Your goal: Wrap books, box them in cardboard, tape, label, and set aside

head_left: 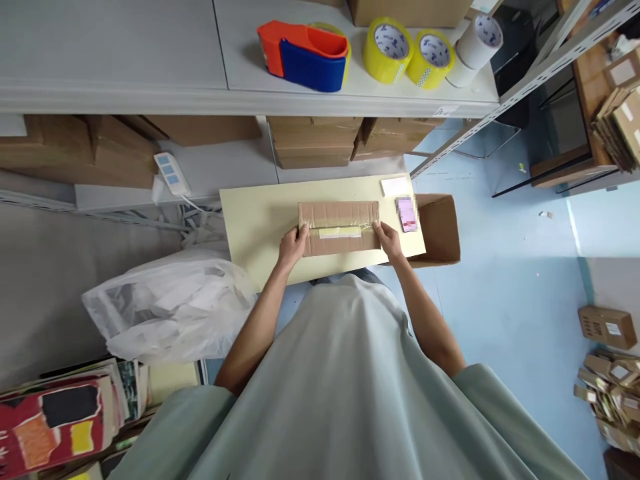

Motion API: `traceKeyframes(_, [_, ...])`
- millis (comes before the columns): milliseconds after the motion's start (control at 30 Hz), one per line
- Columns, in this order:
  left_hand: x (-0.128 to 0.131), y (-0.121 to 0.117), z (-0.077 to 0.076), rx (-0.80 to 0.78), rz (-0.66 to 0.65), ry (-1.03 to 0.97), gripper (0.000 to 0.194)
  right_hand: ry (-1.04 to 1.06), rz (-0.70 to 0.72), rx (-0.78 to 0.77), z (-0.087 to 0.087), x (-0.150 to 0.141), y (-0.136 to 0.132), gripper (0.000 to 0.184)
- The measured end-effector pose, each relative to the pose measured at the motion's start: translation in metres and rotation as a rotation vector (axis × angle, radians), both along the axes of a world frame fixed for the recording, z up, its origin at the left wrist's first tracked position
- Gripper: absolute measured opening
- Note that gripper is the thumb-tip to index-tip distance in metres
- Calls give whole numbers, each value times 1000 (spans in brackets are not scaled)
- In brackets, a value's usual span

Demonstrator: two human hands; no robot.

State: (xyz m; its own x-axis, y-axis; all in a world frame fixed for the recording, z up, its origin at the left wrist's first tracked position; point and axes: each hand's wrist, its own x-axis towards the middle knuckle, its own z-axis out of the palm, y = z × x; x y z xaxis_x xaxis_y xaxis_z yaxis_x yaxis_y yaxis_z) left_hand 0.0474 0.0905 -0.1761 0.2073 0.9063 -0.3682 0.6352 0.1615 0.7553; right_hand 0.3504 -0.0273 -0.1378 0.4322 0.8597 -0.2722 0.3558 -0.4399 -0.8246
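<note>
A flat brown cardboard box [341, 244] lies on the pale yellow tabletop [260, 227]. Clear tape runs across it, and a yellow and white strip [340, 233] sits along its middle. My left hand [293, 247] grips the box's left end, thumb on top. At the right end, my right hand [389, 241] holds it the same way, fingers partly hidden beneath the edge. To the right of the box are a phone-like item with a pink, blurred face [407, 214] and a small white card [395, 186].
On the shelf above stand an orange and blue tape dispenser [305, 57], yellow tape rolls [387, 50] and white rolls [479, 43]. An open carton [440, 230] is right of the table. A white plastic bag [175, 303] and a power strip [173, 173] are at left.
</note>
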Motion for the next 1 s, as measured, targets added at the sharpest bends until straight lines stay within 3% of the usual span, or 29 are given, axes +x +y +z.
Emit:
traceKeyframes(100, [-6, -5, 1, 16, -25, -135, 42, 55, 7, 48, 5, 7, -6, 72])
traceKeyframes(200, [-9, -9, 1, 61, -22, -313, 45, 146, 60, 128, 10, 21, -7, 60])
traceKeyframes(333, [-7, -16, -8, 156, 65, -338, 50, 170, 93, 200, 5, 49, -4, 50])
traceKeyframes(467, [7, -32, -21, 122, 231, -285, 44, 173, 119, 91, -30, 71, -2, 54])
traceKeyframes(600, [25, -51, -31, -14, 373, -166, 38, 183, 157, -40, -73, 78, -10, 53])
traceKeyframes(733, [33, -65, -34, -46, 421, -3, 37, 180, 276, -110, -97, 89, -23, 55])
traceKeyframes(800, [32, -67, -28, 15, 462, 84, 47, 164, 305, -105, -99, 105, -27, 58])
traceKeyframes(900, [37, -62, -9, 188, 573, 194, 53, 137, 277, -71, -97, 140, -24, 57])
traceKeyframes(1000, [69, -45, 21, 411, 570, 218, 48, 115, 209, -49, -91, 183, -12, 56])
